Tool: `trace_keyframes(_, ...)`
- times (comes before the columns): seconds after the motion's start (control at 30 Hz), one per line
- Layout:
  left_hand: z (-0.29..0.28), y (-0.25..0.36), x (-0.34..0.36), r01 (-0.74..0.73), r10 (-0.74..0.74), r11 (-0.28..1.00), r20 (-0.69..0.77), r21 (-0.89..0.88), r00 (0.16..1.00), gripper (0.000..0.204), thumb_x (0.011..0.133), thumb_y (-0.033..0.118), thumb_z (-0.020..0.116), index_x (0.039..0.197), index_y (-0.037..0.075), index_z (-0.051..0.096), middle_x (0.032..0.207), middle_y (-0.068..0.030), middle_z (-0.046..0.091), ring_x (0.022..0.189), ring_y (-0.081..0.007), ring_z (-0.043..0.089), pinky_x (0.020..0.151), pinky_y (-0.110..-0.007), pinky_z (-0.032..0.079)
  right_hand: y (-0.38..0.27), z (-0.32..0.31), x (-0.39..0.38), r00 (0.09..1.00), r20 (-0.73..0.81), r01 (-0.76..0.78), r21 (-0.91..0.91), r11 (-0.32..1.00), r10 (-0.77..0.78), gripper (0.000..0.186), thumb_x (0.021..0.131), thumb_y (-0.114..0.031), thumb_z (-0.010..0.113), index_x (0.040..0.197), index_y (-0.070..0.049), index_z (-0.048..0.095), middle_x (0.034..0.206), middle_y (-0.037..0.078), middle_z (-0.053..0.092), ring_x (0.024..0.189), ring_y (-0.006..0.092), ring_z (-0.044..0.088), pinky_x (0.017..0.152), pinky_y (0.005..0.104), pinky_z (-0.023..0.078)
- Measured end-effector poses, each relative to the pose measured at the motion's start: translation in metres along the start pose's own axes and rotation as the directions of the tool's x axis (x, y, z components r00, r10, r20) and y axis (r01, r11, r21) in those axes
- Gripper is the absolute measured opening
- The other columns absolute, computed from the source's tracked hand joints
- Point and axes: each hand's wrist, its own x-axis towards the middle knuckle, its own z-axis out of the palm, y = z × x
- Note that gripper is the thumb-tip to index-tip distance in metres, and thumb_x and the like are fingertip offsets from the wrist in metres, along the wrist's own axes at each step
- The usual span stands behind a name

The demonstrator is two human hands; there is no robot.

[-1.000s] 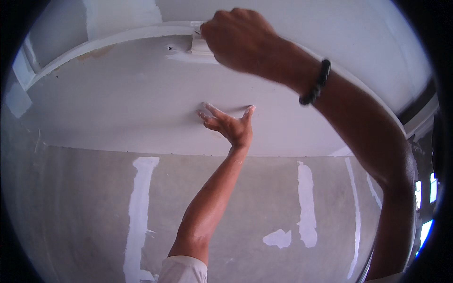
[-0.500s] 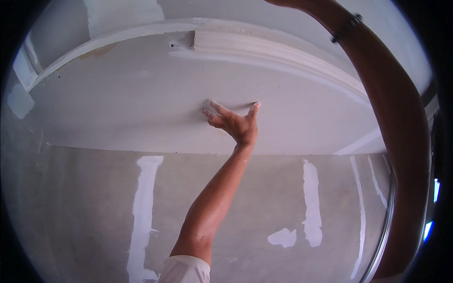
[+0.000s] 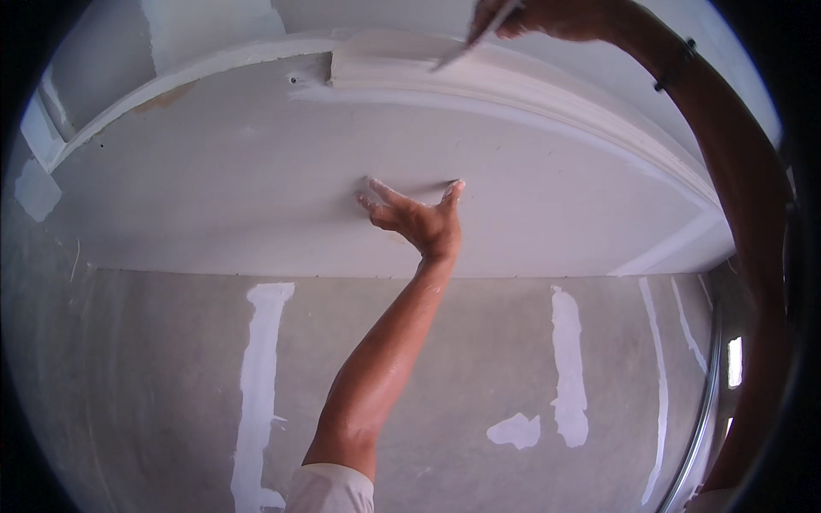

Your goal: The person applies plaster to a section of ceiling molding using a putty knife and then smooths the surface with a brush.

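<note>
My left hand (image 3: pixel 419 224) reaches up with its fingers spread and their tips against the grey ceiling board (image 3: pixel 256 188). White dust or plaster coats those fingertips. At the top of the view, my right hand (image 3: pixel 556 19) is closed around a thin flat-bladed tool, likely a putty knife (image 3: pixel 475 38). Its blade slants down to the left, over the pale moulding (image 3: pixel 393 68). Whether the blade touches the moulding I cannot tell. The tool's handle is mostly hidden by the fingers and the upper edge.
The moulding stops at a squared end on the left, near a small hole (image 3: pixel 294 80) in the board. A curved ledge (image 3: pixel 197 73) continues leftward. Below stands a grey wall with white filler strips (image 3: pixel 261 385). A metal rail (image 3: pixel 697 436) curves along the right side.
My right hand has come down further into view, bringing the flat blade over the moulding, and its forearm has shifted right. My left hand stays spread against the board.
</note>
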Motion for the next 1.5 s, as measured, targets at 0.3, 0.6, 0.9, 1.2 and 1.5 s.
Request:
trace_keyframes(0.3,-0.003,-0.002,0.003,-0.009,0.008,0.998,0.009,0.063,1.000,0.133,0.062,0.036,0.090,0.147,-0.006,-0.003,0.147,-0.0372,-0.003,0.137,-0.0492,0.003,0.109,-0.062,0.015,0.036,-0.008,-0.042,0.985,-0.110,-0.120,0.088,0.989,0.129,0.029,0.097,-0.017,0.053,0.123,-0.009,0.063,0.123,0.012,0.064,0.118,0.0286,0.056,0.108,0.0493,0.039)
trace_keyframes(0.6,0.000,-0.001,-0.002,0.005,-0.005,1.000,0.008,0.025,1.000,0.132,0.063,0.036,0.089,0.147,-0.007,-0.003,0.147,-0.0380,-0.002,0.137,-0.0487,0.003,0.109,-0.061,0.014,-0.006,0.067,0.034,0.761,-0.604,0.217,-0.107,0.970,-0.237,0.021,0.092,-0.006,0.058,0.111,-0.007,0.069,0.102,0.013,0.071,0.077,0.0216,0.071,0.072,0.0334,0.060)
trace_keyframes(0.9,-0.002,0.003,0.001,0.019,-0.019,1.000,0.004,-0.010,1.000,0.132,0.062,0.035,0.090,0.148,-0.006,-0.002,0.147,-0.0376,-0.002,0.137,-0.0491,0.003,0.109,-0.061,0.016,0.031,0.059,-0.021,0.726,-0.557,0.398,-0.138,0.907,-0.403,0.024,0.091,0.000,0.055,0.110,-0.006,0.069,0.111,0.012,0.069,0.104,0.0266,0.066,0.093,0.0363,0.054)
trace_keyframes(1.2,-0.001,0.005,-0.004,0.028,-0.028,1.000,0.019,-0.009,0.999,0.133,0.062,0.035,0.090,0.148,-0.005,-0.003,0.147,-0.0373,-0.003,0.138,-0.0485,0.002,0.110,-0.060,0.016,-0.013,0.005,0.041,0.860,-0.401,0.382,0.099,0.919,-0.314,0.029,0.095,-0.012,0.054,0.120,-0.016,0.066,0.114,0.011,0.068,0.103,0.0271,0.064,0.096,0.0442,0.051)
trace_keyframes(1.5,0.002,0.004,-0.003,0.051,-0.051,0.999,0.012,0.007,0.999,0.134,0.062,0.040,0.088,0.149,-0.003,-0.004,0.149,-0.0325,-0.003,0.140,-0.0464,0.001,0.112,-0.057,0.016,0.025,-0.002,0.025,0.967,-0.059,0.254,0.077,0.964,-0.249,0.027,0.089,-0.013,0.061,0.115,-0.015,0.070,0.111,0.012,0.069,0.107,0.0260,0.060,0.093,0.0459,0.046)
